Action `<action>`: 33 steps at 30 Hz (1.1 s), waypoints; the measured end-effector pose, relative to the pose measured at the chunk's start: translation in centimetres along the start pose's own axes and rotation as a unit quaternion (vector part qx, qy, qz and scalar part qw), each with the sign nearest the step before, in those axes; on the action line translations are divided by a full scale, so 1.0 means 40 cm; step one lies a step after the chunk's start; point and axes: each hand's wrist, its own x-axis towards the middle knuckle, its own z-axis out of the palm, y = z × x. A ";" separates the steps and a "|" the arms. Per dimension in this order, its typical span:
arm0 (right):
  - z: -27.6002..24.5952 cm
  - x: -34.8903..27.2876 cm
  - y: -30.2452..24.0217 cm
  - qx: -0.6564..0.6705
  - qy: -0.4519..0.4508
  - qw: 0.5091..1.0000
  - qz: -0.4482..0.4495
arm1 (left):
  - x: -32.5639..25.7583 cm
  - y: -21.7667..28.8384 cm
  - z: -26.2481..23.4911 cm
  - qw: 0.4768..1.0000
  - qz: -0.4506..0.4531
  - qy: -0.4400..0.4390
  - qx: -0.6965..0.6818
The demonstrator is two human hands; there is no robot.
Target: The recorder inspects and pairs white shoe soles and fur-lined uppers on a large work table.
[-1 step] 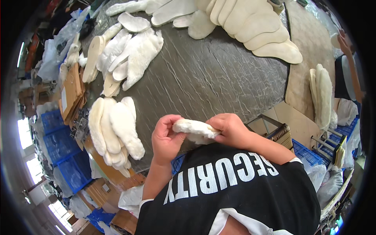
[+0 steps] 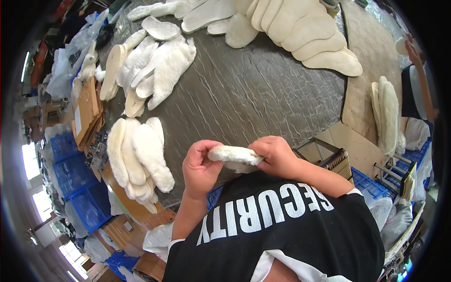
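A white fluffy insole (image 2: pixel 235 154) is held level in front of my body, close to the table's near edge. My left hand (image 2: pixel 201 164) pinches one end of it between thumb and fingers. At its other end, my right hand (image 2: pixel 275 156) grips with the thumb and curled fingers. Part of the fleecy underside hangs below, between the two hands. Nearest to my left hand lies a pile of fleecy insoles (image 2: pixel 152 152) on the left side of the dark table (image 2: pixel 253 94).
More fleece insoles (image 2: pixel 174 68) lie at the far left. A fanned row of cream insoles (image 2: pixel 312 35) covers the far side. Another insole stack (image 2: pixel 386 115) rests on the brown surface at right. Blue crates (image 2: pixel 89 202) stand left, beside cardboard boxes (image 2: pixel 124 230). A person's arm (image 2: pixel 419 70) shows far right.
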 end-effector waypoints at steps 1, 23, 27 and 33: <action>0.004 -0.002 0.006 -0.023 0.019 0.999 -0.024 | 0.003 0.004 0.005 0.999 0.031 -0.024 -0.021; -0.016 0.036 0.041 0.603 -0.023 0.779 0.170 | 0.142 -0.030 0.021 0.969 -0.165 -0.020 -0.184; -0.019 0.047 0.055 0.774 -0.042 0.615 0.141 | 0.170 -0.048 0.035 0.953 -0.240 0.000 -0.184; -0.016 0.030 0.021 0.499 -0.026 0.860 0.104 | 0.172 -0.118 0.058 0.931 -0.233 0.112 -0.256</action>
